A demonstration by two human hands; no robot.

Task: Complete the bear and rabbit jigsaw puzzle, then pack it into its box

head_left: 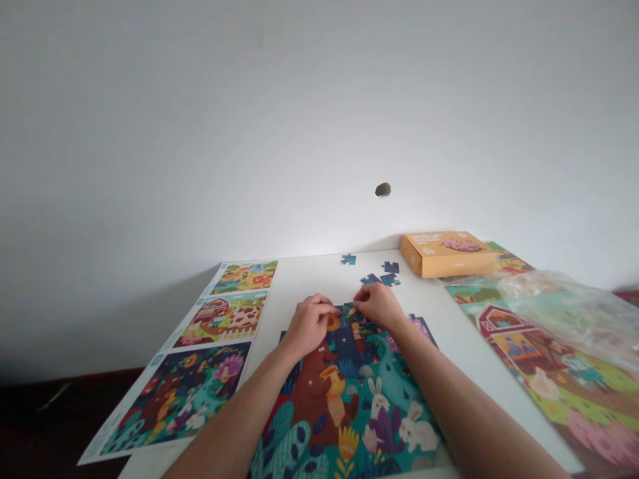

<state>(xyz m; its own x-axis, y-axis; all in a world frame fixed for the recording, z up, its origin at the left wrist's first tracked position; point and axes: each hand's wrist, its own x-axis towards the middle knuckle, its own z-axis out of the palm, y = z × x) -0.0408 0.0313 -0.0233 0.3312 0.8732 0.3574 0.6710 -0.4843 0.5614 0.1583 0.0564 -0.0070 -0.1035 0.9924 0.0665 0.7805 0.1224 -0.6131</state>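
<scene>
A mostly assembled jigsaw puzzle point(344, 399) lies flat before me, showing a brown bear, white rabbits and a teal dinosaur against a dark forest. At its far edge, my right hand point(380, 306) pinches a small dark puzzle piece point(349, 308) between thumb and fingers. My left hand point(310, 324) rests on the far left part of the picture, its bent fingers apart from the thumb and pointing toward that piece. Both wrists and forearms cover parts of the puzzle's sides. Beyond the hands lie several loose blue pieces point(390, 267), one lighter piece point(349, 259) among them.
To the left, a printed reference sheet point(252, 342) with three pictures overhangs the white table point(304, 273). An orange puzzle box point(449, 263) stands at the back right. Another farm-scene puzzle point(549, 372) lies right, partly under a clear plastic bag point(574, 313). A wall with a hole point(383, 190) rises behind.
</scene>
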